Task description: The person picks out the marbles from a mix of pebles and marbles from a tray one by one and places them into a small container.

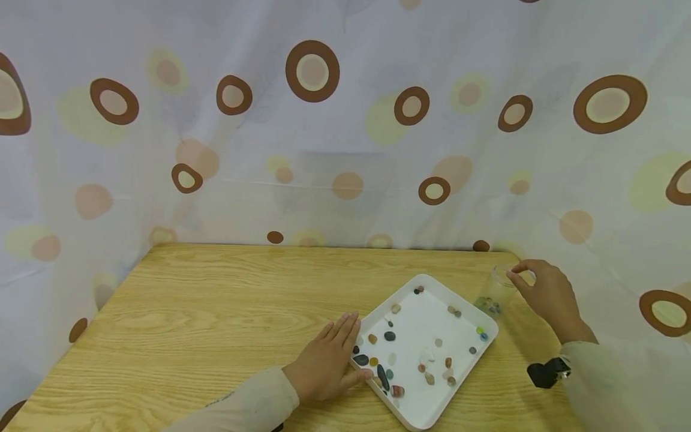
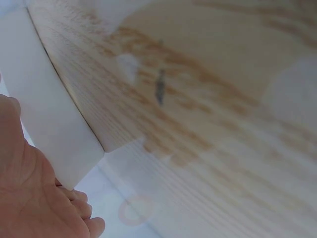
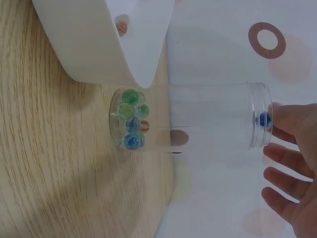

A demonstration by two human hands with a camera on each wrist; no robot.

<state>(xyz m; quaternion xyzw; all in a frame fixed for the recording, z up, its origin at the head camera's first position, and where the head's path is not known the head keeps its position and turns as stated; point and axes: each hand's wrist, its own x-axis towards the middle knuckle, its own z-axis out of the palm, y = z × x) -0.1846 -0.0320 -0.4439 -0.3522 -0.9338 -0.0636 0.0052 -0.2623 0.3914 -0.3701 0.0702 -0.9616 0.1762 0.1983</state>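
Note:
At the right, my right hand (image 1: 547, 294) is over the mouth of a clear jar (image 1: 495, 288). In the right wrist view its thumb and forefinger pinch a blue marble (image 3: 265, 119) at the jar's threaded rim, while the other fingers are spread. Green, blue and reddish marbles (image 3: 131, 111) lie at the jar's bottom. My left hand (image 1: 326, 363) rests against the left corner of a white tray (image 1: 415, 324). Its fingers lie extended along the edge, with the thumb on the rim. The left wrist view shows the tray's outer wall (image 2: 54, 99) beside that hand.
Dark, brown and pale pebbles (image 1: 390, 336) are scattered in the tray. A yellow-green marble (image 1: 480, 330) and a blue one (image 1: 484, 337) lie near its right corner, close to the jar. The wooden table (image 1: 216, 312) meets a patterned curtain (image 1: 345, 150) behind.

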